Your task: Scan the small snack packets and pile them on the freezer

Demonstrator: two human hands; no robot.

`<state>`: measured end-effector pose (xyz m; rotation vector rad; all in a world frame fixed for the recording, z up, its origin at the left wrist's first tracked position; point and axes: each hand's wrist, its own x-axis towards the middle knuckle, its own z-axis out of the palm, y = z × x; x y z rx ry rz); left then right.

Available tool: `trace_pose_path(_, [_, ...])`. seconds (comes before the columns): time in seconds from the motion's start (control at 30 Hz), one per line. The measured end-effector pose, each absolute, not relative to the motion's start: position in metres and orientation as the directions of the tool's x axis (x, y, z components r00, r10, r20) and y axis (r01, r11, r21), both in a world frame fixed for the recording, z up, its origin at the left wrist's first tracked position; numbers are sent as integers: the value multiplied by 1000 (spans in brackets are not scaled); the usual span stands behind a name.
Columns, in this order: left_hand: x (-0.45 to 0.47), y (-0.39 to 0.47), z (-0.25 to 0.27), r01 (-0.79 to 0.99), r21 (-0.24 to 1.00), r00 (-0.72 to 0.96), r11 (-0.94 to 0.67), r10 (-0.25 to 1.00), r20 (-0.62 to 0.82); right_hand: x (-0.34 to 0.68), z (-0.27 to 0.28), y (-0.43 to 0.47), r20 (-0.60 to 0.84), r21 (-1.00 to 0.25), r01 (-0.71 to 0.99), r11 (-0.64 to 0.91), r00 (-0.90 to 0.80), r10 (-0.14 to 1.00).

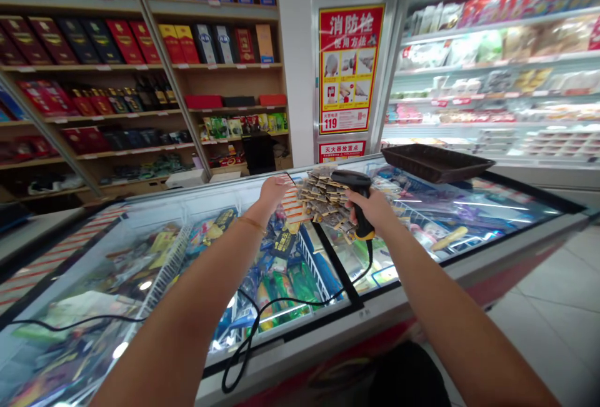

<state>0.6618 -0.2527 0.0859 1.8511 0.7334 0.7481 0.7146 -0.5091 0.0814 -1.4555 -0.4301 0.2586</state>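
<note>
My right hand [375,207] is wrapped round the handle of a black barcode scanner [351,179] with yellow trim at its base. Its head points left, over a bunch of small brown-and-silver packets [323,197] above the freezer's glass. My left hand [274,193] pinches the top edge of an orange-and-white striped card [292,206], which hangs against the left side of the packets. Whether the card and packets are joined I cannot tell. A black cable [300,302] runs from the scanner across the glass and loops over the front edge.
Beneath my hands stands a glass-topped chest freezer [384,297] with bagged goods and wire baskets inside. A dark brown tray [435,162] rests on its right end. Shelves of boxed goods [112,68] are at back left, a lit refrigerated display [497,69] at back right.
</note>
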Motion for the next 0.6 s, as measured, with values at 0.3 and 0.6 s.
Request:
trace_pose_path(0.3, [542, -243, 69, 179, 971, 839, -157, 540, -67, 649, 64, -426, 204, -977, 145, 158, 852, 481])
trace_pose_path(0.6, [481, -245, 38, 99, 992, 869, -83, 493, -46, 592, 31, -344, 291, -951, 214, 226, 866, 406])
